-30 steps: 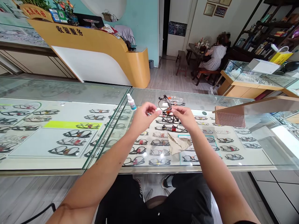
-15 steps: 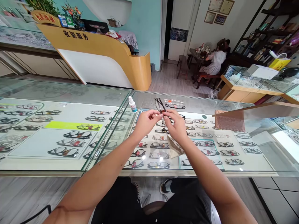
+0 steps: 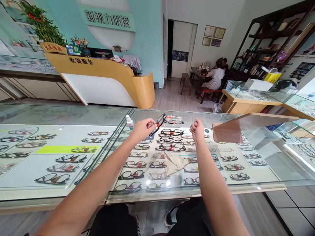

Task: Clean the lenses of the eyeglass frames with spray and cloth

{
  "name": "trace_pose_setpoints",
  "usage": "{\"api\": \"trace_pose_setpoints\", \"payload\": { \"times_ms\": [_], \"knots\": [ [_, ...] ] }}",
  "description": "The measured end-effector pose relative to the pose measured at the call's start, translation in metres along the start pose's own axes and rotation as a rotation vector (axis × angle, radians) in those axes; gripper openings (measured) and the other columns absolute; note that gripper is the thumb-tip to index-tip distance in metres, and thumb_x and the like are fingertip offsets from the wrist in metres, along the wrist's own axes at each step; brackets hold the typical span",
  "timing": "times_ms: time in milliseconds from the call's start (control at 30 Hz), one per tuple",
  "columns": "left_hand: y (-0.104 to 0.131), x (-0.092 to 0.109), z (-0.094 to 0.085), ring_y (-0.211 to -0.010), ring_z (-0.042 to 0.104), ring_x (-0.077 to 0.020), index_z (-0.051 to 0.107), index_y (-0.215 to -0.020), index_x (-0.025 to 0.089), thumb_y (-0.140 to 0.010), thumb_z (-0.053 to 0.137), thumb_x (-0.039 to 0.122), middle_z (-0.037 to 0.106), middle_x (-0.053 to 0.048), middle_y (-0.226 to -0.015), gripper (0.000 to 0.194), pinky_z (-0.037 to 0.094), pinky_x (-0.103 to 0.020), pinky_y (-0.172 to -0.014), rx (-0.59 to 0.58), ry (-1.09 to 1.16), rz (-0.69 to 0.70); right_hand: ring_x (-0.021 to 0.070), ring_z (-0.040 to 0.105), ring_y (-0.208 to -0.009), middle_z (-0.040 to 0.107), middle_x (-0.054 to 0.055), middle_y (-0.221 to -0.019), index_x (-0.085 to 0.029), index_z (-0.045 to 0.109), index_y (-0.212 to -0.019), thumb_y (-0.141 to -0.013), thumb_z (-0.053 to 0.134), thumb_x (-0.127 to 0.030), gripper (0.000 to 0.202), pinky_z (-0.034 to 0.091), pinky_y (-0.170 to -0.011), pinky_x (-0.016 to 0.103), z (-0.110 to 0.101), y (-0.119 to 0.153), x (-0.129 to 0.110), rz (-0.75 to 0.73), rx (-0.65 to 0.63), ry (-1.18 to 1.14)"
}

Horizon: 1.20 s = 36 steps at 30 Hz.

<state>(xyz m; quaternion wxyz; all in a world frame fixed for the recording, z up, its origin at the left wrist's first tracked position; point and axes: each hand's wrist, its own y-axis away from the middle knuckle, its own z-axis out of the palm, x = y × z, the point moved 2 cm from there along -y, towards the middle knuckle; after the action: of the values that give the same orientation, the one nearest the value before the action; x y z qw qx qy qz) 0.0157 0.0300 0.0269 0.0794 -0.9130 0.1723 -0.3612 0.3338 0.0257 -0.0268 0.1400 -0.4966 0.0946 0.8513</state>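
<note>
My left hand (image 3: 144,128) pinches dark-framed eyeglasses (image 3: 161,122) with an orange tag, tilted above the glass counter. To the right, my right hand (image 3: 197,129) is raised with its fingers curled; whatever they hold, if anything, is too small to make out. Between the hands, black glasses (image 3: 172,132) with an orange tag lie on the counter, with more dark frames just below them. Clear glasses (image 3: 173,118) lie beyond. A beige cloth (image 3: 175,164) rests crumpled nearer to me. The white bottle (image 3: 129,122) stands left of my left hand.
The glass showcase (image 3: 137,198) holds rows of eyeglasses. A brown board (image 3: 256,123) is at the right. Beyond stand a wooden reception desk (image 3: 145,88) and another display case (image 3: 256,106). A person in a light dress (image 3: 213,78) sits at a back table.
My hands have moved apart; the left keeps the glasses and the right has let go of them and moved right. The view has tilted up, showing more of the wall.
</note>
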Motion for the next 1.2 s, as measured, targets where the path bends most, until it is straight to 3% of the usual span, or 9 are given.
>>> {"api": "trace_pose_setpoints", "payload": {
  "times_ms": [133,233,333,533,900,1067,1200],
  "knots": [
    [-0.040,0.032,0.013,-0.069,0.059,-0.0204,0.076,-0.098,0.025,-0.095,0.060,0.044,0.066,0.000,-0.073,0.026,0.030,-0.032,-0.063,-0.212,-0.272,0.145,0.0108,0.009,-0.044,0.009,-0.011,-0.048,-0.028,0.010,-0.070,-0.100,0.054,-0.050,0.058,0.015,-0.039,0.026,-0.017,-0.009,0.004,0.059,-0.017,-0.137],
    [-0.070,0.045,0.033,-0.083,0.068,-0.0234,0.079,-0.105,0.026,-0.095,0.060,0.039,0.080,-0.005,-0.096,0.025,0.035,-0.031,-0.066,-0.332,-0.439,0.197,0.0110,0.009,-0.045,0.010,-0.011,-0.049,-0.027,0.009,-0.070,-0.100,0.053,-0.049,0.058,0.017,-0.039,0.025,-0.022,-0.012,0.008,0.103,-0.039,-0.204],
    [-0.090,0.048,0.055,-0.096,0.072,-0.0247,0.080,-0.109,0.028,-0.094,0.061,0.036,0.083,-0.006,-0.116,0.026,0.041,-0.030,-0.071,-0.404,-0.537,0.216,0.0111,0.011,-0.046,0.015,-0.009,-0.050,-0.026,0.009,-0.068,-0.100,0.050,-0.042,0.054,0.019,-0.039,0.024,-0.022,-0.014,0.011,0.136,-0.071,-0.248],
    [-0.105,0.042,0.084,-0.101,0.073,-0.0256,0.082,-0.103,0.028,-0.089,0.063,0.037,0.084,-0.006,-0.114,0.025,0.047,-0.029,-0.076,-0.448,-0.566,0.209,0.0109,0.011,-0.047,0.012,-0.009,-0.052,-0.026,0.008,-0.069,-0.100,0.055,-0.044,0.059,0.018,-0.040,0.025,-0.021,-0.018,0.016,0.176,-0.086,-0.289],
    [-0.113,0.041,0.084,-0.103,0.074,-0.0266,0.084,-0.103,0.029,-0.088,0.065,0.037,0.085,-0.006,-0.112,0.026,0.046,-0.030,-0.076,-0.511,-0.614,0.227,0.0105,0.012,-0.046,0.013,-0.008,-0.051,-0.026,0.009,-0.069,-0.102,0.054,-0.042,0.057,0.018,-0.040,0.025,-0.021,-0.019,0.018,0.216,-0.077,-0.327],
    [-0.111,0.042,0.080,-0.110,0.073,-0.0267,0.085,-0.104,0.029,-0.089,0.064,0.033,0.084,-0.005,-0.122,0.025,0.047,-0.030,-0.079,-0.522,-0.623,0.223,0.0108,0.011,-0.046,0.012,-0.008,-0.051,-0.026,0.008,-0.070,-0.103,0.051,-0.039,0.056,0.016,-0.040,0.025,-0.020,-0.018,0.016,0.222,-0.065,-0.334],
    [-0.111,0.042,0.080,-0.105,0.074,-0.0280,0.086,-0.103,0.028,-0.086,0.068,0.039,0.084,-0.007,-0.114,0.026,0.049,-0.031,-0.081,-0.542,-0.618,0.209,0.0112,0.009,-0.046,0.011,-0.008,-0.048,-0.026,0.007,-0.069,-0.103,0.048,-0.036,0.054,0.015,-0.039,0.026,-0.018,-0.017,0.015,0.220,-0.044,-0.327]
  ]
}}
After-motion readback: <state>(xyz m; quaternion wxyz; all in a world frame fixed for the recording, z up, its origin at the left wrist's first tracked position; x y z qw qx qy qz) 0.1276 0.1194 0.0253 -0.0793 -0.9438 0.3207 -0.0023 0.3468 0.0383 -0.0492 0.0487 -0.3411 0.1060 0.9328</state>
